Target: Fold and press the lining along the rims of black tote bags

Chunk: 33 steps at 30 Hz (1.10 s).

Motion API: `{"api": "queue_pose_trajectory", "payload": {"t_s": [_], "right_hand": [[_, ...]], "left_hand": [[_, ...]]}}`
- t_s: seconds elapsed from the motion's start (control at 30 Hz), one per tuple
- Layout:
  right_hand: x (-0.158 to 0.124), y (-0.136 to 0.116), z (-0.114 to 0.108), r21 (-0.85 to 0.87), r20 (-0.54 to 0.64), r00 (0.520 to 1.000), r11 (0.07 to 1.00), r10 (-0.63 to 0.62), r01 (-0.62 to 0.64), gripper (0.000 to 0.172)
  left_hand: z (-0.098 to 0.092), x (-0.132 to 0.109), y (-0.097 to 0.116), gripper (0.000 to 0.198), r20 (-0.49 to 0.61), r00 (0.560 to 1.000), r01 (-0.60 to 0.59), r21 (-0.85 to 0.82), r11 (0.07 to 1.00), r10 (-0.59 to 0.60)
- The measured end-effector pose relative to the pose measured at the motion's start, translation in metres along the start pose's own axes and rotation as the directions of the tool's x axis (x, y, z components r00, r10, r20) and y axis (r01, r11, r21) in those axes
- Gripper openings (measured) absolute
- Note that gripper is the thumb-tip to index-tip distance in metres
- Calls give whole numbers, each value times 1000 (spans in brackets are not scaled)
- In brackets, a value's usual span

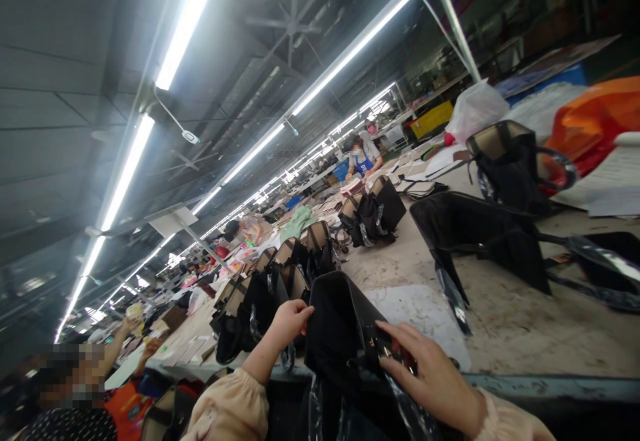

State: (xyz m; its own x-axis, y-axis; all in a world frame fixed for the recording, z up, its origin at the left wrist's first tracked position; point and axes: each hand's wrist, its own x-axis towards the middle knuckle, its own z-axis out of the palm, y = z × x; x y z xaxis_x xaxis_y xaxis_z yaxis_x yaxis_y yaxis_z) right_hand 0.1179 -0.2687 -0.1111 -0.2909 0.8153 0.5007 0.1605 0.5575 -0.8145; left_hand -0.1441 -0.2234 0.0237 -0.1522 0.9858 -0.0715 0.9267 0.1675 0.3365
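A black handbag [330, 334] stands tilted at the table's front edge, its plastic-wrapped straps hanging down toward me. My left hand [290, 324] pinches the upper left rim of this bag between thumb and fingers. On the right side, my right hand [425, 367] grips the bag's side panel near some small metal fittings, with the fingers partly bent around it. The lower part of the bag drops into shadow below the table edge, and its inside is too dark to make out.
Several black bags with tan insides [280, 267] stand left of my bag; more bags [373, 211] sit farther back. On the right lie an open black bag piece [480, 234] and another bag [505, 161]. A co-worker [75, 387] is at lower left; another person [364, 161] works across the table.
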Motion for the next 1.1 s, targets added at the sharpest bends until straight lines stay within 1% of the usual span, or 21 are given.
{"api": "queue_pose_trajectory", "payload": {"t_s": [0.13, 0.27, 0.4, 0.53, 0.63, 0.73, 0.8, 0.93, 1.03, 1.1], "right_hand": [[1, 0, 2, -12, -10, 1000, 1000, -10, 10, 45], [1, 1, 1, -22, -36, 999, 1000, -20, 19, 43], [-1, 4, -1, -35, -68, 998, 999, -15, 13, 40], [-2, 6, -4, -68, -149, 987, 995, 57, -67, 36], [7, -2, -12, -124, -213, 972, 984, 100, -129, 36], [27, -17, -20, -200, -245, 963, 967, 109, -160, 38], [46, -29, -23, -286, -243, 964, 942, 105, -175, 41], [90, -46, -16, -524, -138, 979, 828, 148, -199, 47], [124, -51, -4, -610, -47, 982, 773, 186, -175, 48], [145, -51, 4, -666, 2, 974, 727, 227, -169, 49]], "left_hand": [[-2, 0, 1, 24, -48, 998, -21, 147, 989, 28], [-4, 1, 5, 18, -85, 995, -28, 231, 972, 49], [4, 4, 4, 20, -162, 981, -65, 248, 967, 107], [17, 5, 0, 23, -240, 958, -106, 222, 969, 160], [22, 5, -4, 24, -269, 945, -139, 184, 973, 186], [25, 5, -9, 24, -285, 937, -163, 145, 976, 199], [26, 5, -12, 24, -294, 934, -174, 117, 978, 202], [30, 6, -18, 24, -309, 930, -192, 56, 980, 200], [33, 6, -22, 24, -319, 927, -202, 19, 979, 197], [33, 7, -24, 24, -326, 926, -200, -2, 980, 189]]}}
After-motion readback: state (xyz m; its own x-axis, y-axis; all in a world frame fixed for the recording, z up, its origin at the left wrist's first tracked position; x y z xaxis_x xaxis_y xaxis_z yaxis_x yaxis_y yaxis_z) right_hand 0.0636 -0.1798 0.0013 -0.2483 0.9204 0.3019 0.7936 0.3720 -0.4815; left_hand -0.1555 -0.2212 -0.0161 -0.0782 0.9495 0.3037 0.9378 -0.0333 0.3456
